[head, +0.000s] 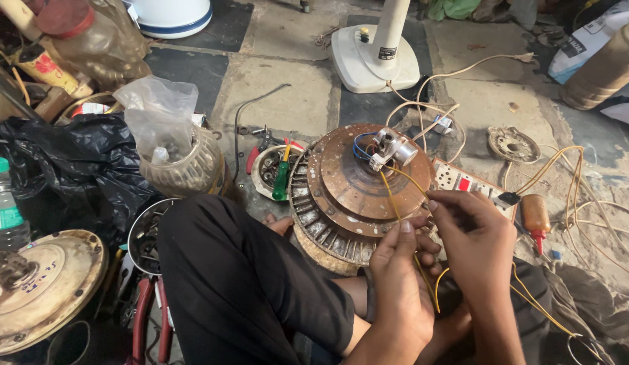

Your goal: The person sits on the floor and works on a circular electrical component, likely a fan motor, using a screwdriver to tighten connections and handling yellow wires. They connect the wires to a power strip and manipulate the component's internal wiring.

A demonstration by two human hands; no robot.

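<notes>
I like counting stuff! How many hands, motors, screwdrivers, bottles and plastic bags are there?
Hands: 2, left hand and right hand, both on the yellow wire
Motors: 1
Screwdrivers: 1
Bottles: 2
Plastic bags: 2
Total: 8

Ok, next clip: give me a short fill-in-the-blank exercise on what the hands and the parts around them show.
1. Both hands, left hand and right hand, pinch a thin wire coloured ____.
2. That wire leads up to the round brown ____.
3. The screwdriver left of it has a ____ handle.
4. The bottle right of the hands is ____.

Missing words: yellow; fan motor; green; orange
</notes>
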